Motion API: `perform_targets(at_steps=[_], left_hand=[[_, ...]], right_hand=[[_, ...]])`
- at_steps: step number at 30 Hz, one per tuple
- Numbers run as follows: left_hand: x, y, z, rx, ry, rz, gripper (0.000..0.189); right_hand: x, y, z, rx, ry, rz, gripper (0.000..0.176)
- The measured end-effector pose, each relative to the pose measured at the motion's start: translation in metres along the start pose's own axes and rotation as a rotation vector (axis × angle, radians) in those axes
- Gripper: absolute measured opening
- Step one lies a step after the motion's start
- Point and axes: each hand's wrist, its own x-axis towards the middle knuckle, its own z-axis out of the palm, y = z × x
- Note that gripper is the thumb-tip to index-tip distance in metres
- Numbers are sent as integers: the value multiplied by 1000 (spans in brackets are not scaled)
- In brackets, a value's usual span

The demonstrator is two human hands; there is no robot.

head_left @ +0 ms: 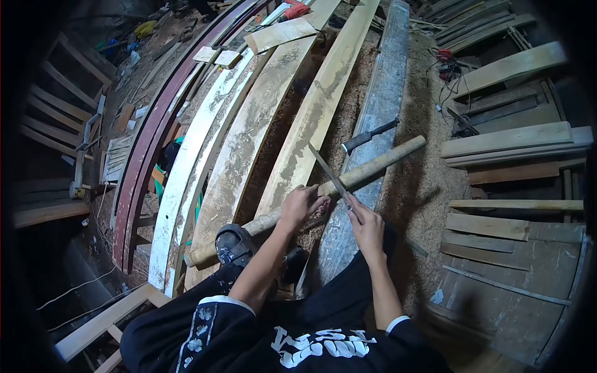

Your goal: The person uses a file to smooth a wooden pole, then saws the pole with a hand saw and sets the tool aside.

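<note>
A round wooden pole (382,163) lies slantwise across the beams in front of my lap, its lower end beside my shoe. My left hand (300,208) is closed over the middle of the pole, with thumb and fingers bent around it. My right hand (365,227) grips the near end of a long, thin, flat metal tool (328,166). That tool crosses over the pole just right of my left hand, its tip pointing away to the upper left. Beyond the pole, a black-handled tool (371,135) rests on the grey worn beam (382,93).
Long boards, one pale wooden (323,99) and one white-painted (193,149), run away from me. A dark red beam (146,149) curves at the left. Sawdust (429,168) covers the floor. Stacked planks (510,146) stand at the right, and a red power tool (296,9) lies far ahead.
</note>
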Motion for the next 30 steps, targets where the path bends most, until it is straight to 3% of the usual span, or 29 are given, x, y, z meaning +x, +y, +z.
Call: perform_targets(at_steps=[4, 6, 12, 15, 19, 22, 24, 25, 30], left_hand=[[2, 0, -5, -63, -92, -32, 57], [-5, 2, -4, -42, -76, 1, 56], [-6, -7, 7, -54, -11, 60, 60], [-2, -7, 6, -23, -43, 57, 61], [2, -3, 6, -52, -113, 28, 61], [-1, -7, 11, -76, -31, 49, 58], [-2, -8, 13, 51, 215, 223, 55], [0, -7, 10, 57, 225, 227, 55], [9, -22, -3, 3, 67, 41, 54]], right_hand=[[-13, -10, 3, 69, 46, -83, 42], [-17, -28, -10, -52, -22, -36, 43], [-1, -16, -14, 45, -96, 33, 40], [-8, -22, -10, -64, -42, 115, 39], [-26, 2, 3, -6, 85, 7, 38], [-18, -12, 1, -26, 65, -26, 38], [-13, -12, -3, -57, 47, -37, 39], [-7, -4, 3, -12, 49, -22, 40], [7, -13, 2, -39, -6, -27, 41]])
